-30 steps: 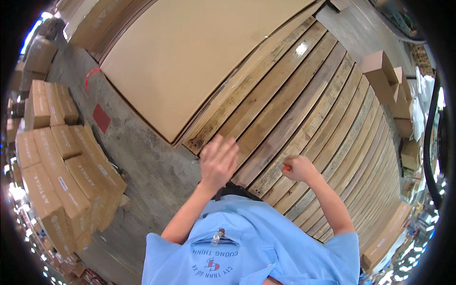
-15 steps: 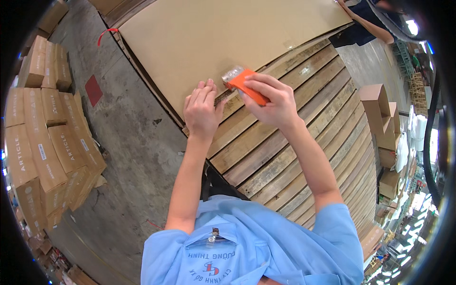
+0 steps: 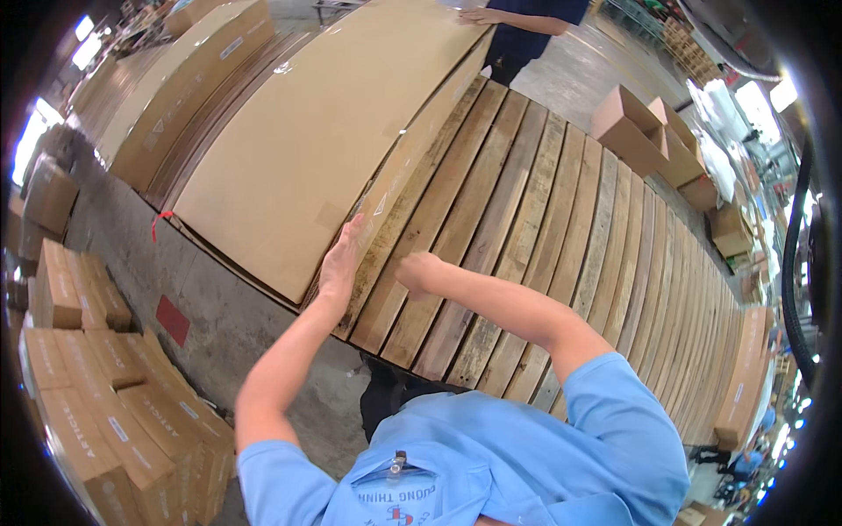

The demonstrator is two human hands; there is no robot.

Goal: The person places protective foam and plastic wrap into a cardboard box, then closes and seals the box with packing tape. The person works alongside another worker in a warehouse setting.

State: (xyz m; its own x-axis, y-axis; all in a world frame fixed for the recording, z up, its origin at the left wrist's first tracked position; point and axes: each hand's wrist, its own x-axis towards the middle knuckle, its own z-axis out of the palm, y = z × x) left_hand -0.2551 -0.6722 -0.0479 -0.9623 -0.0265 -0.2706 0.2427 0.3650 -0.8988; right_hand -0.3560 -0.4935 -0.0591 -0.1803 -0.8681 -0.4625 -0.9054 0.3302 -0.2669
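Note:
A long flat brown carton (image 3: 289, 131) lies on a surface of wooden slats (image 3: 491, 219). My left hand (image 3: 340, 261) is open, fingers stretched out along the carton's near long side, by the corner closest to me. To its right, above the slats, my right hand (image 3: 421, 273) is curled into a fist, slightly blurred, with nothing showing in it. A narrow gap runs along the carton's top edge, between the top panel and the side flap (image 3: 386, 197). The orange tape dispenser is out of sight.
Another person's hand (image 3: 481, 17) rests on the carton's far end. Stacked cartons (image 3: 132, 412) stand on the floor at left, and a long carton (image 3: 189, 88) lies beyond mine. Open boxes (image 3: 627, 131) stand at right. A red ribbon (image 3: 156, 226) hangs off the left corner.
The orange tape dispenser has left my right hand, which is now a fist. My left hand has shifted from the carton's end to its side. The view has swung, showing more of the carton.

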